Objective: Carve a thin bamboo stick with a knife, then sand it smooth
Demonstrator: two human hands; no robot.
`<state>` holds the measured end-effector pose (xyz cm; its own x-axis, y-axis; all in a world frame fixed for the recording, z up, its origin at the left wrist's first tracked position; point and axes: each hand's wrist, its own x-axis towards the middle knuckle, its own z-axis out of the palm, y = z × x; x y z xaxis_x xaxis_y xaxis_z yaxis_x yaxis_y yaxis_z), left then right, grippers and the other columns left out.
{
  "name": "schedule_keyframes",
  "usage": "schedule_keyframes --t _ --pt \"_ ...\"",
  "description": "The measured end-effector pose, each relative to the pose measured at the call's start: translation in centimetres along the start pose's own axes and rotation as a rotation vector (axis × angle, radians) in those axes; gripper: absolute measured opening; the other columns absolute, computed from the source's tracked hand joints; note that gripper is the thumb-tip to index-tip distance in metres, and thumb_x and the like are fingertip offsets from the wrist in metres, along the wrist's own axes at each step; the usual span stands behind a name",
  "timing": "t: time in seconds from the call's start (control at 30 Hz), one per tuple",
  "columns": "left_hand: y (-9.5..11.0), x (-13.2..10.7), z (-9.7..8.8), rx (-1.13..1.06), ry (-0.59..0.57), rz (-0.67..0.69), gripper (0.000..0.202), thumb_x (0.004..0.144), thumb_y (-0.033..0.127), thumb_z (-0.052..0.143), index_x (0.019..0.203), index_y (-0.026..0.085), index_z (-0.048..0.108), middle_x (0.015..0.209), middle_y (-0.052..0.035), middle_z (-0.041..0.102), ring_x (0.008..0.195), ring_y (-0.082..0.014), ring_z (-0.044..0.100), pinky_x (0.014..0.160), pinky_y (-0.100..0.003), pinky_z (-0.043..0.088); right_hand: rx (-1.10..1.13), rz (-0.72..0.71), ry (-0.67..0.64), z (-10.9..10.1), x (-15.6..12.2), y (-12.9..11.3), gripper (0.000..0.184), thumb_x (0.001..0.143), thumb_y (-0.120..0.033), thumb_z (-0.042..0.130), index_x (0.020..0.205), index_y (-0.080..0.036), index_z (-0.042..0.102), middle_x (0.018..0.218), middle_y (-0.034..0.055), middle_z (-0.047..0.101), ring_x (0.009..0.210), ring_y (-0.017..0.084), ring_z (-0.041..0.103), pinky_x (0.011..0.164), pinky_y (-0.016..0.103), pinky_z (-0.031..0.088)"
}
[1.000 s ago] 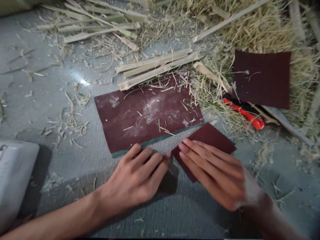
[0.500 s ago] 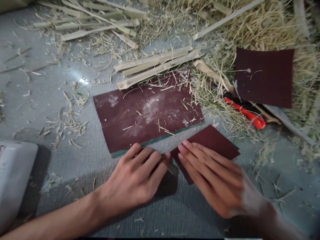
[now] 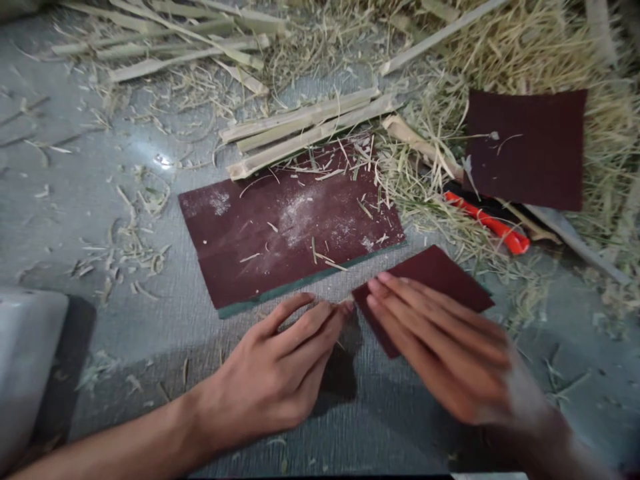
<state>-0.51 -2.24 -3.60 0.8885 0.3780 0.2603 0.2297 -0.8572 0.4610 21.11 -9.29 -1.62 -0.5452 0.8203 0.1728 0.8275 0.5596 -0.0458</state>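
Note:
My right hand (image 3: 445, 347) presses long, straight fingers over a folded piece of dark red sandpaper (image 3: 443, 270); its thumb is out of sight. Close by on the left, my left hand (image 3: 285, 360) has its fingers bent and drawn together, tips pointing at the near corner of that piece. Whatever those fingertips pinch is too small and hidden to name. Just beyond the left hand lies a larger sandpaper sheet (image 3: 300, 227) with a green-edged underside, dusted with pale powder and shavings.
Split cane-like strips (image 3: 310, 130) lie across the sheet's far edge. A red and black tool (image 3: 493, 223) rests partly beneath another dark sandpaper square (image 3: 525, 150). Shavings heap up (image 3: 540, 47) at the far right. A white object (image 3: 30, 360) stands at the left edge.
My right hand and the folded sandpaper have shifted right, away from the larger sheet. The left index finger has lifted and straightened somewhat. The view has turned slightly.

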Motion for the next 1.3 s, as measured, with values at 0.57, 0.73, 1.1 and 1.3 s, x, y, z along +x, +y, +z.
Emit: schedule_keyframes --t 0.57,0.73,1.1,1.3 --pt "0.6 -0.3 0.3 0.000 -0.035 -0.065 0.031 0.091 0.005 0.038 0.117 -0.003 0.054 0.112 -0.0096 0.066 0.093 -0.0160 0.058 0.096 -0.029 0.046 0.001 0.083 -0.019 -0.2 -0.4 -0.2 0.035 0.086 0.000 0.039 0.116 0.002 0.056 0.121 0.0208 0.057 0.118 0.030 0.050 0.096 0.041 0.049" --pt "1.2 -0.5 0.5 0.050 -0.044 -0.066 0.032 0.090 0.006 0.039 0.118 -0.003 0.053 0.118 -0.0098 0.063 0.090 -0.0175 0.055 0.092 -0.031 0.047 -0.026 0.057 -0.011 -0.1 -0.3 0.0 0.036 0.086 -0.001 0.037 0.117 0.002 0.055 0.122 0.0208 0.056 0.119 0.030 0.049 0.096 0.042 0.049" --pt "2.2 -1.6 1.4 0.106 -0.026 -0.123 0.036 0.085 0.001 0.041 0.119 -0.006 0.052 0.127 -0.0155 0.056 0.088 -0.0199 0.051 0.085 -0.036 0.049 -0.002 0.182 0.086 -1.1 -0.6 1.4 0.041 0.080 0.003 0.051 0.122 0.000 0.052 0.120 0.0199 0.058 0.117 0.029 0.051 0.095 0.044 0.050" --pt "2.0 -1.3 1.0 0.137 -0.038 -0.077 0.034 0.085 0.003 0.041 0.115 -0.005 0.056 0.123 -0.0162 0.058 0.104 -0.0233 0.052 0.101 -0.039 0.039 0.075 -0.014 0.043 0.7 0.2 0.5 0.038 0.087 -0.002 0.031 0.113 0.004 0.058 0.121 0.0207 0.057 0.118 0.031 0.050 0.093 0.041 0.051"
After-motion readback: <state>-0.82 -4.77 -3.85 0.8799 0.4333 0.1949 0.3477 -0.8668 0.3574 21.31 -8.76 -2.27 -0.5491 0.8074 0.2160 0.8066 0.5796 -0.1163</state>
